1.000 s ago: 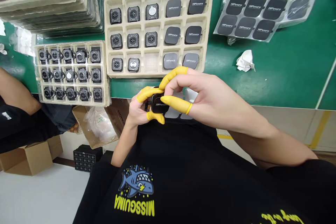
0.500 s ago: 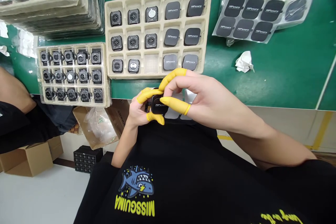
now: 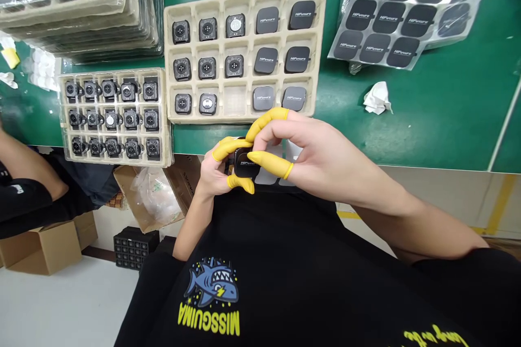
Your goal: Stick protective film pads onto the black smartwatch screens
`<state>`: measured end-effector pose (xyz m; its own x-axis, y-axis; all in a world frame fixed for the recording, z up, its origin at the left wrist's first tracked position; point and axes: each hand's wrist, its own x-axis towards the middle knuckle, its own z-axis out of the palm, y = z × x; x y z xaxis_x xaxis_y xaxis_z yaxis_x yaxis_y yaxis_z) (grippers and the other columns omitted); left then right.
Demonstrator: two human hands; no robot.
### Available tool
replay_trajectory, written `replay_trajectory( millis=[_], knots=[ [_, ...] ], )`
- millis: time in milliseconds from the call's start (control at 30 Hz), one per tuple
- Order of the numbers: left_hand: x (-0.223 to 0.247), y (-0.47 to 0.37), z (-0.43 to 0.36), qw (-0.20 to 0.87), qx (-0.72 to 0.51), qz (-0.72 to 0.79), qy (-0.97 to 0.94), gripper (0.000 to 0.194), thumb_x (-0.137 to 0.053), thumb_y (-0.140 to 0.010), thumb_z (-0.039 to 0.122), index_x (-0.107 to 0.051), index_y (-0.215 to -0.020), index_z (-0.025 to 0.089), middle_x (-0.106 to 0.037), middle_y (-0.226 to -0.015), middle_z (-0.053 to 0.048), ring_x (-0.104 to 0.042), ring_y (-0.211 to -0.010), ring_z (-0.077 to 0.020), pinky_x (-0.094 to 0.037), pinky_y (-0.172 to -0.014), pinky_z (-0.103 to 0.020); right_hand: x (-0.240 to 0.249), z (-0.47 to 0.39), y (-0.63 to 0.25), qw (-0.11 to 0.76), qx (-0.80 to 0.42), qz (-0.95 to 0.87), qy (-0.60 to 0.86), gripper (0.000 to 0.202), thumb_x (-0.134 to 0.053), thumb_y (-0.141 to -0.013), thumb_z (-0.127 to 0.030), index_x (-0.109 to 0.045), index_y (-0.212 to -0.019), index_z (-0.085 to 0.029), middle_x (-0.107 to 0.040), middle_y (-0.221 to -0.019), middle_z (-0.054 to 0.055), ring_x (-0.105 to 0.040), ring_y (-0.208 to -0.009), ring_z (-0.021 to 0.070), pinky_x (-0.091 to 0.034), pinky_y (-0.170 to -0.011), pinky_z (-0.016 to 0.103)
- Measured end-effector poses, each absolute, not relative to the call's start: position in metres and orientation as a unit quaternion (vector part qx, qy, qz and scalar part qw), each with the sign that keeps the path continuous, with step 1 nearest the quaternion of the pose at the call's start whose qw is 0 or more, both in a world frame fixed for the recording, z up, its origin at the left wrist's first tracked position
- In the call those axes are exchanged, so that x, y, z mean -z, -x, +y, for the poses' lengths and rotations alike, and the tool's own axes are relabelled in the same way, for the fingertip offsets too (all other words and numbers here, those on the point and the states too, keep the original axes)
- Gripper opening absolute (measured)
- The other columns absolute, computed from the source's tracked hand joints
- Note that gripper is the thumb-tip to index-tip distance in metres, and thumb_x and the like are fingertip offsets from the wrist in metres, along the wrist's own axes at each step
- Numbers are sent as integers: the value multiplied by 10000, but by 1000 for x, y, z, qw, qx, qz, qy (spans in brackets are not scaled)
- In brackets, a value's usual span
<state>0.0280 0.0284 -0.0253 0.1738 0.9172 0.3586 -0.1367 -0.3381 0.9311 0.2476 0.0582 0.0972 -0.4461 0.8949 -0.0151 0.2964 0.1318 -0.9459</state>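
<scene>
Close to my body, my left hand (image 3: 217, 167) curls its yellow-cotted thumb and fingers round a smartwatch, mostly hidden by the fingers and a dark HiFuture film (image 3: 246, 165) on its face. My right hand (image 3: 301, 149), also in yellow finger cots, pinches the upper right edge of that film. Beneath both hands is a sheet (image 3: 266, 176) with pale square patches, partly covered. Just beyond lies a beige tray (image 3: 240, 120) of smartwatches (image 3: 207, 68), some back up and others topped with HiFuture squares (image 3: 266, 59); one middle slot in its near row is bare.
A smaller tray of watches (image 3: 130, 119) lies left, below a tall stack of trays (image 3: 118, 21). Film sheets (image 3: 376, 46) and a crumpled tissue (image 3: 377, 98) are on the right. Another person's arm (image 3: 30, 165) shows at left; cardboard boxes (image 3: 61, 244) stand on the floor.
My hands, the watch and the film hold almost the same position. The view has shifted slightly. At far left, the other person's arm has moved, and a yellow-tipped finger now shows above the table.
</scene>
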Motion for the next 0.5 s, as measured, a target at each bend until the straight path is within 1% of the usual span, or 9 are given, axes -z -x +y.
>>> replay_trajectory(
  millis=[233,500],
  knots=[
    [28,-27,28,463,-553,321,-615,797,-1036,-717,619,-794,-1421,334,-818,-1166,-56,-807,-1007,-236,-658,-876,-337,-96,59,-248,301,-503,-686,431,141,-680,-1041,-277,-679,-901,-258,-732,-987,42,-645,-925,240,-489,-789,381],
    [32,-26,26,455,-553,328,-615,812,-1026,-713,649,-792,-1420,324,-819,-1170,-55,-800,-1010,-236,-649,-887,-345,-96,60,-248,302,-510,-683,428,139,-698,-1032,-300,-686,-899,-262,-740,-1002,42,-646,-927,243,-493,-793,388]
  ],
)
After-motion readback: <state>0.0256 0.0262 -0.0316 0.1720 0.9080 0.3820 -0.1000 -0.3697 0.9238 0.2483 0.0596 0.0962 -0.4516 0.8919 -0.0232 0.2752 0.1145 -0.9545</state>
